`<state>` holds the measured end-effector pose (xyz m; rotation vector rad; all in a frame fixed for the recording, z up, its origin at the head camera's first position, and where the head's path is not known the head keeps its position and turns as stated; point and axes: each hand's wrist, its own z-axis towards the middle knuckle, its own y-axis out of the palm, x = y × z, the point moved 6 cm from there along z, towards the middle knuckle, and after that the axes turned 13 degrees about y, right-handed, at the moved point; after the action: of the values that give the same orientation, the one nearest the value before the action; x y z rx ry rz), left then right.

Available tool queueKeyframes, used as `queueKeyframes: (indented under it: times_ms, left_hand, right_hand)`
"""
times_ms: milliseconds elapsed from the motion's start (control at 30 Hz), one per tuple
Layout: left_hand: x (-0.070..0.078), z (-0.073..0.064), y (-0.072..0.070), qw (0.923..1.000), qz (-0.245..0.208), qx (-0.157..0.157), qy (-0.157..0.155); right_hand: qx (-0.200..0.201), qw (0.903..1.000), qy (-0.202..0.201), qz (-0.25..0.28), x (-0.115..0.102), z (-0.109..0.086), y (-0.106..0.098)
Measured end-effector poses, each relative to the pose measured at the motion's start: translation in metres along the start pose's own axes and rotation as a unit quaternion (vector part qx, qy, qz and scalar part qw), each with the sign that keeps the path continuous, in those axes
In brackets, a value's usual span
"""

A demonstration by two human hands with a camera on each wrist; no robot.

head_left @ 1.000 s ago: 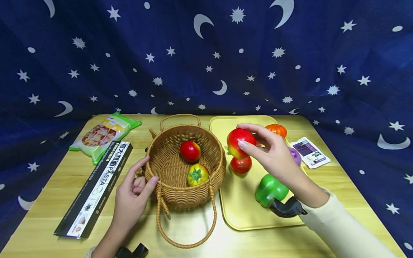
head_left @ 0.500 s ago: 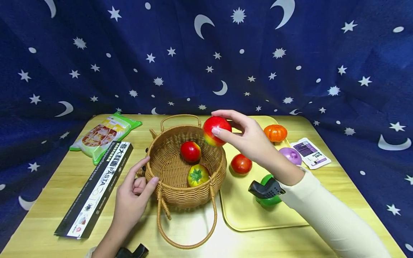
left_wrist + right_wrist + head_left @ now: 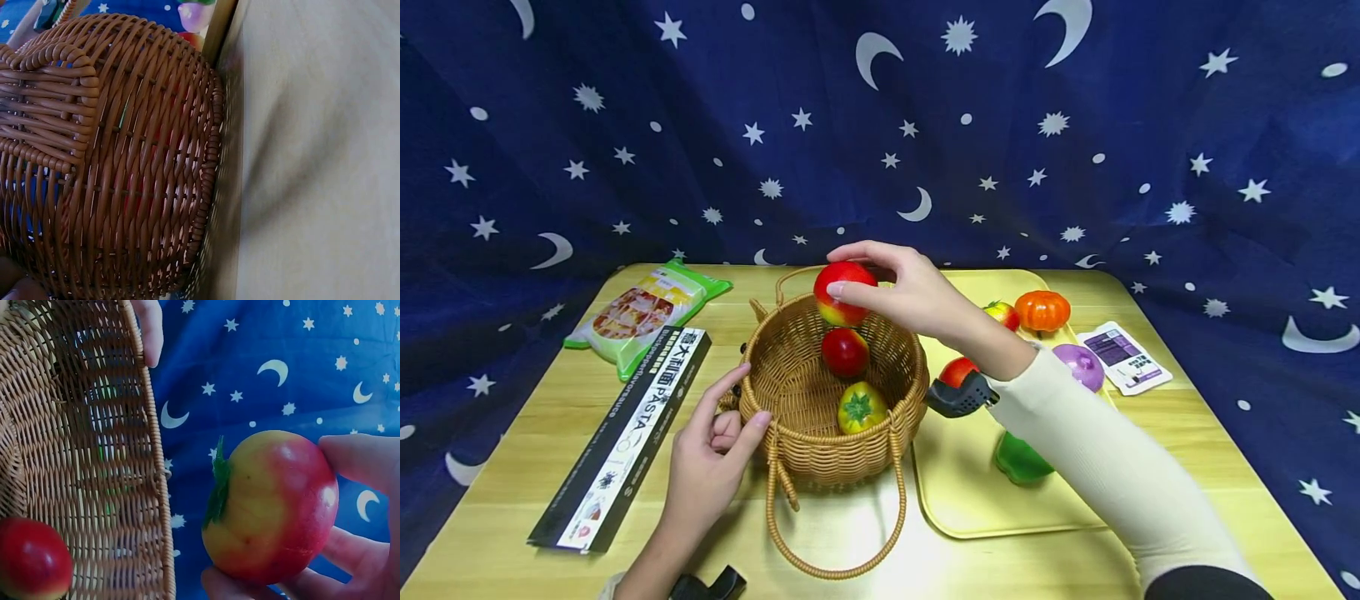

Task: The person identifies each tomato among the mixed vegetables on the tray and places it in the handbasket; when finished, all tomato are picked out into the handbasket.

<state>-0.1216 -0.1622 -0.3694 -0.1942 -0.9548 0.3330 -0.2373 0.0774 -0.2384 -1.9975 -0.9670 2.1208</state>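
In the head view my right hand (image 3: 901, 292) grips a red-and-yellow toy fruit (image 3: 844, 293) between thumb and fingers, above the far part of a wicker basket (image 3: 831, 462). The right wrist view shows the green leafy cap on this fruit (image 3: 272, 506), facing the basket wall. My left hand (image 3: 711, 454) holds the basket's left rim with thumb and forefinger. Inside the basket lie a red fruit (image 3: 845, 352) and a yellow-green one (image 3: 861, 407) with a green leafy top. Close up, the basket's woven side (image 3: 137, 156) fills much of the left wrist view.
Right of the basket is a yellow tray (image 3: 947, 508) with a green pepper (image 3: 1022, 460), an orange pumpkin (image 3: 1042, 311), a purple onion (image 3: 1079, 367) and red fruits (image 3: 958, 372). A white-purple packet (image 3: 1123, 358), a pasta box (image 3: 621, 437) and a green food bag (image 3: 643, 312) lie around.
My right hand has carried the red-and-yellow fruit leftward and up from over the tray to over the basket. The left hand has stayed at the basket rim.
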Motion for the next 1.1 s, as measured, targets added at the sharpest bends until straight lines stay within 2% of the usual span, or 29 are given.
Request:
queueKeyframes:
  times_ms: [233, 433, 567, 700, 967, 1100]
  left_hand:
    - [0.000, 0.000, 0.000, 1.0000, -0.003, 0.002, -0.001]
    - [0.000, 0.000, 0.000, 1.0000, -0.001, 0.001, -0.001]
    - [0.000, 0.000, -0.001, 1.0000, 0.002, 0.002, -0.004]
    - [0.000, 0.000, -0.001, 1.0000, 0.006, 0.003, -0.005]
    - [0.001, 0.001, 0.000, 1.0000, 0.002, -0.002, 0.004]
    - [0.001, 0.001, 0.000, 1.0000, 0.003, -0.001, 0.003]
  right_hand:
    - [-0.035, 0.9990, 0.012, 0.026, 0.009, 0.025, 0.026]
    - [-0.069, 0.9971, 0.033, 0.007, 0.019, 0.033, 0.038]
    - [-0.113, 0.9925, 0.042, -0.022, 0.025, 0.037, 0.046]
    - [-0.144, 0.9881, 0.032, -0.043, 0.029, 0.042, 0.054]
    - [-0.217, 0.9745, 0.053, -0.019, 0.040, 0.048, 0.067]
    - [-0.227, 0.9715, 0.051, -0.047, 0.045, 0.050, 0.072]
